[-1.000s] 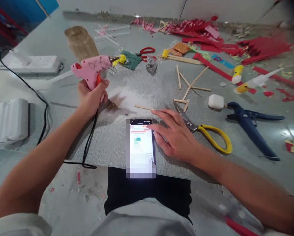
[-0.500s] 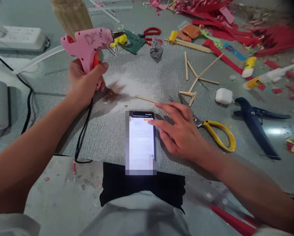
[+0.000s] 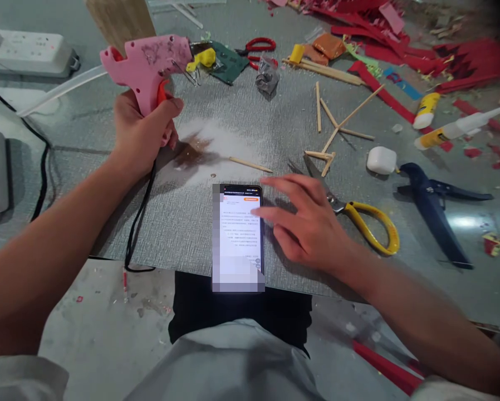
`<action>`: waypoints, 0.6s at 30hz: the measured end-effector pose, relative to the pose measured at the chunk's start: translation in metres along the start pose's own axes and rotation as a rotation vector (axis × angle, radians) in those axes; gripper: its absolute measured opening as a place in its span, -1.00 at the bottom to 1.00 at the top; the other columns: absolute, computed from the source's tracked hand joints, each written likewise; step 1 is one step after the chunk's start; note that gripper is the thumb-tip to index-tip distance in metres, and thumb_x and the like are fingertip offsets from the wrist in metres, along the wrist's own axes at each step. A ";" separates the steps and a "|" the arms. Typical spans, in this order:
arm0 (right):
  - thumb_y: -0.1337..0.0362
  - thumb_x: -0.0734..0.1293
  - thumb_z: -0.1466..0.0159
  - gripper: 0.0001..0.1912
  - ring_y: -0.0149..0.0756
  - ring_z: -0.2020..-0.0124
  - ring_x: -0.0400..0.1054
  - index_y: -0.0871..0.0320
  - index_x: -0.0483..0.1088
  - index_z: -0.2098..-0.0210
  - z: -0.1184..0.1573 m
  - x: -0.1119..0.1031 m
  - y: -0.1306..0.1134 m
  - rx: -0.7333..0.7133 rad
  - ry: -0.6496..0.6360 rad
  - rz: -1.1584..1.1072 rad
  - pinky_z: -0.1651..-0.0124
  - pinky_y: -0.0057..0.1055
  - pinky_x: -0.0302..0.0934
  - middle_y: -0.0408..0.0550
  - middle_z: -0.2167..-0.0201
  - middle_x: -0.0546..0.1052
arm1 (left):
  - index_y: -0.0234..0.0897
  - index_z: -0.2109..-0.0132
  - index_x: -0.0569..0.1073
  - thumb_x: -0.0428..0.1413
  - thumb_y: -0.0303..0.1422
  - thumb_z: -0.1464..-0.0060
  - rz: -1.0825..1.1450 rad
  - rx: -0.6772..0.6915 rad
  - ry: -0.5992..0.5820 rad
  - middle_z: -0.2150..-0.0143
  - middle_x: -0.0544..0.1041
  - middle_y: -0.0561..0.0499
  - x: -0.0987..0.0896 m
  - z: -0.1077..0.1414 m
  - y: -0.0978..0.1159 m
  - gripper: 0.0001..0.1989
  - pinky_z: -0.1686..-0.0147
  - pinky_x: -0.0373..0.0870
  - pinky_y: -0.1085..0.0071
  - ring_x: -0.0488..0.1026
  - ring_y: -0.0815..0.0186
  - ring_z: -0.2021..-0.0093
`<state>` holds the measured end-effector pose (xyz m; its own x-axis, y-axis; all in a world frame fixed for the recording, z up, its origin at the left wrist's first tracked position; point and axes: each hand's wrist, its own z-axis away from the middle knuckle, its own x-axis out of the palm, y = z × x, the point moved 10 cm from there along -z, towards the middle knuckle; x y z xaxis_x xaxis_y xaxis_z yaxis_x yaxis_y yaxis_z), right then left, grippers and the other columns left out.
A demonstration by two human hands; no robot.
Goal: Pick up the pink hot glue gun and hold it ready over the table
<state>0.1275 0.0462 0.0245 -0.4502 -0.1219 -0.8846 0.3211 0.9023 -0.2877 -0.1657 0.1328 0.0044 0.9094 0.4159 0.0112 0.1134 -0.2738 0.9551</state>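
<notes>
Site presents as a craft workshop. Evidence: grey counter (image 3: 183, 234) strewn with red scraps (image 3: 475, 64) at upper right; glue gun (image 3: 152, 61), upper left; yellow-handled scissors (image 3: 373, 228) and blue cutters (image 3: 437, 214) at right; cut wooden sticks (image 3: 337, 128) right of centre; littered floor (image 3: 103, 317), lower left.

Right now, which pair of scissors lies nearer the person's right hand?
The yellow-handled pair, with its handles just beside the right hand. The red-handled pair lies farther back, next to the green packet.
</notes>
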 end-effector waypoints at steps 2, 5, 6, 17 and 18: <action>0.46 0.29 -0.32 -0.60 0.12 -0.33 0.16 -0.01 0.53 -0.07 0.001 0.000 0.011 0.099 0.033 0.021 -0.34 0.27 0.23 -0.03 -0.39 0.33 | -0.38 0.36 0.38 0.15 -0.68 -0.18 -0.007 0.018 -0.014 0.69 0.21 0.31 0.001 -0.001 -0.001 -0.80 0.65 0.21 0.64 0.09 0.63 0.77; 0.48 0.29 -0.31 -0.57 0.11 -0.32 0.16 0.00 0.53 -0.09 0.001 0.001 0.013 0.109 0.047 0.017 -0.35 0.25 0.24 -0.02 -0.39 0.32 | -0.45 0.31 0.37 0.10 -0.70 -0.22 -0.023 0.065 -0.030 0.65 0.17 0.35 0.001 -0.003 0.000 -0.84 0.52 0.28 0.67 0.10 0.71 0.76; 0.49 0.29 -0.31 -0.57 0.10 -0.32 0.17 0.00 0.52 -0.09 0.001 0.001 0.012 0.100 0.050 0.018 -0.35 0.23 0.24 -0.01 -0.39 0.33 | -0.44 0.31 0.36 0.09 -0.71 -0.23 -0.028 0.069 -0.033 0.64 0.16 0.35 0.002 -0.003 0.000 -0.83 0.52 0.29 0.67 0.10 0.71 0.76; 0.39 0.27 -0.33 -0.59 0.08 -0.32 0.21 -0.09 0.51 -0.10 0.002 -0.004 -0.003 -0.033 -0.018 -0.094 -0.32 0.23 0.27 -0.13 -0.42 0.30 | -0.36 0.42 0.40 0.17 -0.73 -0.19 -0.031 0.017 -0.010 0.71 0.23 0.27 0.001 0.001 0.001 -0.72 0.67 0.19 0.53 0.06 0.59 0.76; 0.36 0.27 -0.34 -0.61 0.07 -0.32 0.21 -0.11 0.52 -0.08 0.003 -0.003 -0.007 -0.078 -0.050 -0.127 -0.31 0.21 0.28 -0.16 -0.43 0.29 | -0.36 0.42 0.40 0.17 -0.73 -0.19 -0.032 0.010 -0.006 0.71 0.23 0.27 0.001 0.001 0.001 -0.72 0.67 0.18 0.53 0.07 0.59 0.76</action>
<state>0.1290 0.0385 0.0279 -0.4405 -0.2562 -0.8604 0.1976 0.9073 -0.3713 -0.1642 0.1323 0.0051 0.9075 0.4195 -0.0212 0.1465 -0.2688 0.9520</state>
